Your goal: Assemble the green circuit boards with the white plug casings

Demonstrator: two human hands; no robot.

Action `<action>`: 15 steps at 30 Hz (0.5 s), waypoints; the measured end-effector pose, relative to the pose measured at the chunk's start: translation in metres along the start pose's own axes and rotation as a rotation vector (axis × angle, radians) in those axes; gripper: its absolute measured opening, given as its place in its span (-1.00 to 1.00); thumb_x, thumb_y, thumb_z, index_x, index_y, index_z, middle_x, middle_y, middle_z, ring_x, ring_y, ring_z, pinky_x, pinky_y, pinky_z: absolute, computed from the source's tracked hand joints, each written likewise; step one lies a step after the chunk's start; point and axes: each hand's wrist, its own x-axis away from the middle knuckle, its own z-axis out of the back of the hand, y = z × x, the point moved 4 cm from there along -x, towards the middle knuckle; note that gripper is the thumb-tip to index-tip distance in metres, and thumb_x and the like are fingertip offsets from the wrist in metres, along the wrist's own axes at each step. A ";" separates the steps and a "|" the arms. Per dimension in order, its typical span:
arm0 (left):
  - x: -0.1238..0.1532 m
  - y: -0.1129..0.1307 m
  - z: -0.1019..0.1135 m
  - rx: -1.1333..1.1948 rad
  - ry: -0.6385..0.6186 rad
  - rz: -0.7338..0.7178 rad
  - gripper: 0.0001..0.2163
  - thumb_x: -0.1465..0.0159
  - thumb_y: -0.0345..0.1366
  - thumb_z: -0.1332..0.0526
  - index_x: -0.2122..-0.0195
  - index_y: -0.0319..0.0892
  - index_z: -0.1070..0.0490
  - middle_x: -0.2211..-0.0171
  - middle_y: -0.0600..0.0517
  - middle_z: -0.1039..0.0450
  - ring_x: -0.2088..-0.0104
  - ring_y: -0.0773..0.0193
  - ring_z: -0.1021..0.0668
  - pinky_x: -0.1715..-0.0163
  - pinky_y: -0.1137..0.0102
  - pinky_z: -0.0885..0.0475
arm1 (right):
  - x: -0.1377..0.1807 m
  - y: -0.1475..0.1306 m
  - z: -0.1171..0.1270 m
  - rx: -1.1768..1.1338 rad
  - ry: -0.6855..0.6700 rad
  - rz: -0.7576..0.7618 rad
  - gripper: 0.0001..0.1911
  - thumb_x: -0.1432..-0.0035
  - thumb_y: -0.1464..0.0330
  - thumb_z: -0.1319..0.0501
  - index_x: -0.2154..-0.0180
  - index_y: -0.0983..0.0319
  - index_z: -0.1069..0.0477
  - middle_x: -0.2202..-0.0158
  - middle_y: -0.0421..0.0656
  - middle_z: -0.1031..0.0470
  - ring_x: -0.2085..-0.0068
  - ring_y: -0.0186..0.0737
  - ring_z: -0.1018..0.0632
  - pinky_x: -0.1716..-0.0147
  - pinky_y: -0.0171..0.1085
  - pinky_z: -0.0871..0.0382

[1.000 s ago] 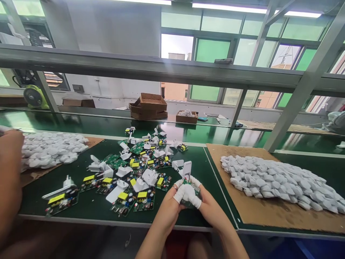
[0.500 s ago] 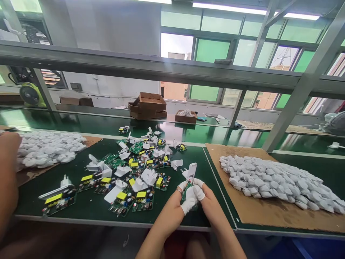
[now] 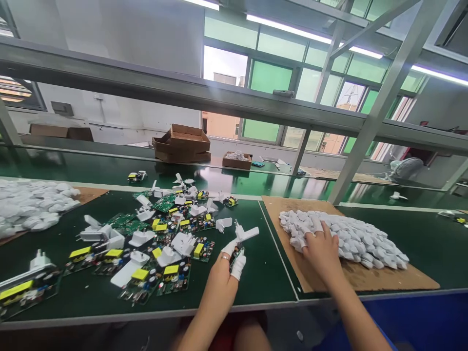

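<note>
My left hand (image 3: pixel 231 261), with white wraps on its fingers, is closed on a small green circuit board (image 3: pixel 237 254); most of the board is hidden by the fingers. A white plug piece (image 3: pixel 248 234) sticks out beyond the fingertips. Over on the right, my right hand (image 3: pixel 323 246) reaches onto a heap of small white rounded lumps (image 3: pixel 361 241), its fingers apart and touching the near left part. What the lumps are made of I cannot tell. That heap lies on a cardboard sheet (image 3: pixel 413 280).
Left of my hands, circuit boards (image 3: pixel 171 278) with yellow parts and white plug pieces (image 3: pixel 183 243) lie scattered on the green table. Another white heap (image 3: pixel 29 204) is at the far left. Cardboard trays (image 3: pixel 183 144) stand behind, and a slanted metal post (image 3: pixel 365 141) rises beyond the right heap.
My right hand has let go of the board and moved right onto the white heap. My left hand keeps the board. The view has turned right, and the other person's arm at left is gone.
</note>
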 end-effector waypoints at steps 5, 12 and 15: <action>0.001 0.009 -0.008 -0.537 -0.174 -0.097 -0.57 -0.04 -0.22 0.00 0.08 -0.35 -0.23 0.02 -0.28 -0.14 -0.05 -0.07 -0.04 0.04 0.11 0.01 | -0.007 0.016 -0.014 0.149 -0.116 0.076 -0.74 0.06 0.48 0.03 0.35 0.25 -0.39 0.11 0.07 -0.27 -0.06 0.21 0.07 0.23 0.23 0.11; -0.010 0.012 0.001 -0.741 -0.080 -0.001 -0.66 -0.07 -0.30 0.07 0.24 -0.37 -0.34 0.20 -0.29 -0.31 0.07 -0.03 -0.25 0.14 0.20 -0.16 | -0.010 0.010 -0.012 0.181 -0.112 0.111 -0.70 0.10 0.53 0.04 0.30 0.26 -0.34 0.13 0.08 -0.28 -0.07 0.11 0.06 0.21 0.21 0.12; -0.008 0.016 0.001 -0.650 -0.134 0.052 -0.67 -0.01 -0.30 0.00 0.23 -0.39 -0.30 0.34 -0.29 -0.37 0.29 -0.07 -0.41 0.34 0.17 -0.26 | -0.014 0.009 -0.012 0.176 -0.134 0.153 -0.70 0.10 0.54 0.05 0.30 0.28 -0.34 0.15 0.07 -0.29 -0.07 0.11 0.06 0.22 0.23 0.11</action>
